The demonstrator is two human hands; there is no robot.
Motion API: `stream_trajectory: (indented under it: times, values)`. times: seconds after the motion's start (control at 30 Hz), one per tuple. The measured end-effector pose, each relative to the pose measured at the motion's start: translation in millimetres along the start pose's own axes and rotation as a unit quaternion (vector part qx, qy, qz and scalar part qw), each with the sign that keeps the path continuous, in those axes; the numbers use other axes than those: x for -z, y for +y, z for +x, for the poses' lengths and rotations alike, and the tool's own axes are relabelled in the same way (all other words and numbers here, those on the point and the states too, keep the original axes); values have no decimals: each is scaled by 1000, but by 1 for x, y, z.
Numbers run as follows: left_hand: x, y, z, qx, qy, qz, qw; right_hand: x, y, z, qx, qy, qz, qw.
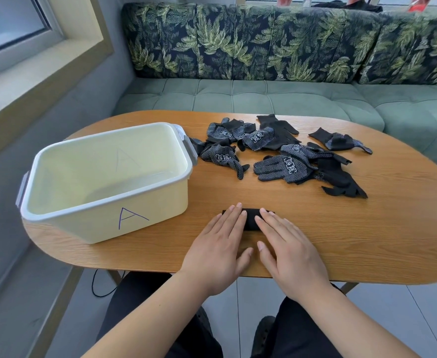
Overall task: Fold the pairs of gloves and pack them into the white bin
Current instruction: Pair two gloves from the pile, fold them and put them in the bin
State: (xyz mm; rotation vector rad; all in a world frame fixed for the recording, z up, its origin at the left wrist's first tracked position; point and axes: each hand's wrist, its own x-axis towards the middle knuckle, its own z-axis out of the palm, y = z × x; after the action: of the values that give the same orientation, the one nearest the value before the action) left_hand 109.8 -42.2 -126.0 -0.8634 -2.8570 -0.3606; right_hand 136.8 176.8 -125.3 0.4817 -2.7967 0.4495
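A folded black glove pair (251,218) lies near the table's front edge. My left hand (220,250) and my right hand (289,254) lie flat on it side by side, fingers straight, pressing it down and hiding most of it. The white bin (57,213), marked with a blue letter A, stands to the left with nothing inside. Several loose black gloves with white dots (282,153) lie scattered behind my hands across the table's far half.
The oval wooden table (380,241) has bare wood to the right of my hands. A green sofa (289,96) with leaf-print cushions runs behind it. A window sill (31,81) is at the left.
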Motion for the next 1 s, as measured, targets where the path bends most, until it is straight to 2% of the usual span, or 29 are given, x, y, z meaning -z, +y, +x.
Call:
stream_trajectory:
  times: [0.13,0.27,0.33,0.43,0.53,0.7,0.8,1.0]
  values:
    - [7,1,-2,9,19,-32,999,8,0,3,-22,-17,16,999]
    - [11,2,-9,59,136,-123,981,13,1,10,-68,-40,50,996]
    - [12,1,-10,100,198,-141,965,12,3,11,-90,-18,76,993]
    - [14,2,-9,133,224,-134,956,12,5,7,-110,52,121,985]
    - [14,1,-7,148,193,-124,962,14,5,8,-133,75,161,975]
    - [21,3,6,235,101,-144,956,17,5,13,-121,9,168,978]
    - [34,14,22,283,18,-215,935,19,4,13,-126,-4,169,978]
    - [60,34,50,337,-32,-355,871,20,4,13,-170,1,198,965]
